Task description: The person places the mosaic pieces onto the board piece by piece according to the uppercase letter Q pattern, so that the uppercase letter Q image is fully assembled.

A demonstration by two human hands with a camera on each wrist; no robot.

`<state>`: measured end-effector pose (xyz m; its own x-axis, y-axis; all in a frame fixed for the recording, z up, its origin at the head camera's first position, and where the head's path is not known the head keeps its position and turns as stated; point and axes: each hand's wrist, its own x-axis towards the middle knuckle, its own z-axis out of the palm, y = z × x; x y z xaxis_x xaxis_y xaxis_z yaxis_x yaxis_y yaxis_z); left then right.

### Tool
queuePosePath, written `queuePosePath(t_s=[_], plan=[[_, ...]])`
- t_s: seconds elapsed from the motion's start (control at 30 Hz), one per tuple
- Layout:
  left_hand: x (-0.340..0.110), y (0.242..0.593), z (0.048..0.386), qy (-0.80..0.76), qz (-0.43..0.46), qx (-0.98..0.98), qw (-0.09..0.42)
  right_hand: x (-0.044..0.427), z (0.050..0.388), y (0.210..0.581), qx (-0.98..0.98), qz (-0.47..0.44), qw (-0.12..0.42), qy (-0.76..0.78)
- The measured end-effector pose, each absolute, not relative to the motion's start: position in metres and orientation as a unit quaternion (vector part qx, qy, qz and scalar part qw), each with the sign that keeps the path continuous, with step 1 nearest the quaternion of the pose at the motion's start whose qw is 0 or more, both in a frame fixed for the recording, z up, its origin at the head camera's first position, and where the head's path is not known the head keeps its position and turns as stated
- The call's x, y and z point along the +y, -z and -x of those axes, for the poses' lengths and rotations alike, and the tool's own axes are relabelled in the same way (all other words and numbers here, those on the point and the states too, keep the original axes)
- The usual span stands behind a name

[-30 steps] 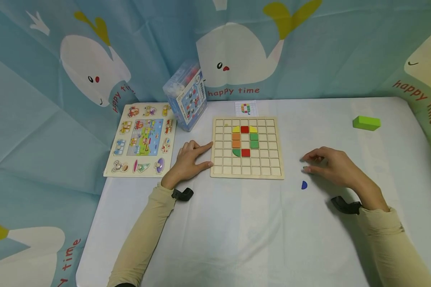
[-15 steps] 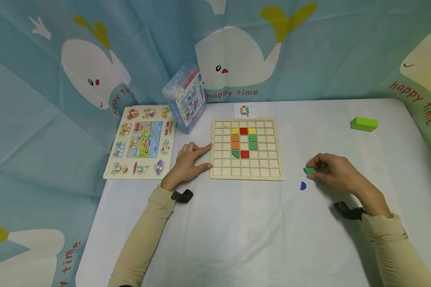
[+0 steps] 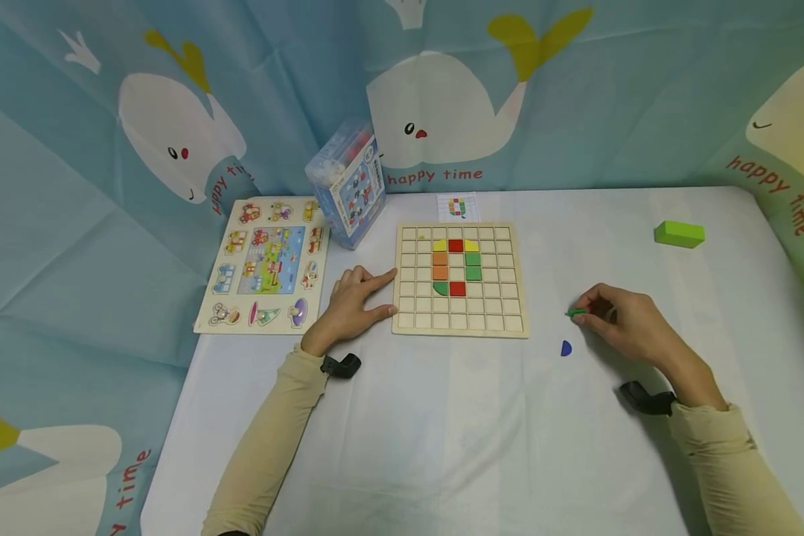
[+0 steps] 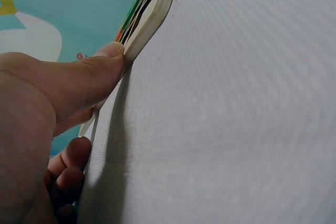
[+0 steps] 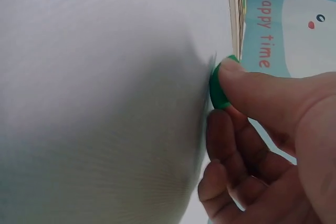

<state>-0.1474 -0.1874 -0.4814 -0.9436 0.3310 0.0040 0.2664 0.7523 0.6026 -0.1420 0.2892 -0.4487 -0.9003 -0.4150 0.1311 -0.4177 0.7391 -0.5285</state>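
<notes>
A wooden grid board (image 3: 460, 321) lies mid-table, with red, yellow, orange and green pieces set in some of its squares. Against its left edge rest the thumb and index fingertips of my left hand (image 3: 353, 305); the thumb's contact shows in the left wrist view. To the right of the board, my right hand (image 3: 626, 320) pinches a green curved-edge piece (image 5: 217, 87) between thumb and fingers, close to the tablecloth. Just below that hand, a blue half-round piece (image 3: 566, 348) lies on the table, apart from it.
Behind the board lies a small pattern card (image 3: 458, 208). A clear plastic box (image 3: 348, 182) stands at the back left. Beside it lies a picture puzzle board (image 3: 264, 260) with knobbed pieces. At the back right sits a light-green block (image 3: 680, 234).
The green piece, barely visible a second ago, has come up in my right fingers and has turned from flat-facing to nearly edge-on. My left hand stays at the board's edge.
</notes>
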Motion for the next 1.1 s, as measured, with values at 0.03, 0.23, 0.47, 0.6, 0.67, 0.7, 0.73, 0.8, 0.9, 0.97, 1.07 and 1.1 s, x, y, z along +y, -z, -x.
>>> queuePosePath(t_s=[0.03, 0.23, 0.47, 0.6, 0.67, 0.7, 0.73, 0.8, 0.9, 0.97, 1.07, 1.1], plan=[[-0.187, 0.481, 0.147, -0.313, -0.160, 0.935, 0.052, 0.289, 0.142, 0.449, -0.933, -0.222, 0.011, -0.281], [-0.187, 0.481, 0.148, -0.314, -0.162, 0.934, 0.052, 0.284, 0.143, 0.449, -0.936, -0.217, 0.047, -0.272], [-0.187, 0.483, 0.150, -0.316, -0.163, 0.933, 0.049, 0.281, 0.145, 0.451, -0.930, -0.239, 0.030, -0.278], [-0.187, 0.484, 0.150, -0.319, -0.163, 0.932, 0.048, 0.280, 0.145, 0.452, -0.924, -0.254, 0.015, -0.285], [-0.187, 0.484, 0.150, -0.319, -0.164, 0.932, 0.045, 0.280, 0.145, 0.451, -0.922, -0.260, 0.008, -0.286], [-0.187, 0.484, 0.150, -0.319, -0.164, 0.932, 0.044, 0.280, 0.146, 0.451, -0.921, -0.263, 0.004, -0.286], [-0.188, 0.484, 0.150, -0.319, -0.165, 0.932, 0.043, 0.280, 0.146, 0.450, -0.920, -0.266, 0.001, -0.289], [-0.188, 0.484, 0.150, -0.318, -0.165, 0.933, 0.042, 0.281, 0.148, 0.449, -0.917, -0.273, -0.005, -0.291], [-0.188, 0.484, 0.149, -0.317, -0.165, 0.933, 0.044, 0.283, 0.151, 0.447, -0.912, -0.284, -0.017, -0.297], [-0.188, 0.484, 0.149, -0.318, -0.165, 0.933, 0.045, 0.283, 0.152, 0.447, -0.908, -0.291, -0.022, -0.300], [-0.188, 0.484, 0.148, -0.315, -0.165, 0.933, 0.047, 0.283, 0.153, 0.448, -0.905, -0.303, -0.021, -0.297], [-0.188, 0.484, 0.148, -0.314, -0.166, 0.934, 0.047, 0.283, 0.153, 0.449, -0.904, -0.306, -0.020, -0.298]])
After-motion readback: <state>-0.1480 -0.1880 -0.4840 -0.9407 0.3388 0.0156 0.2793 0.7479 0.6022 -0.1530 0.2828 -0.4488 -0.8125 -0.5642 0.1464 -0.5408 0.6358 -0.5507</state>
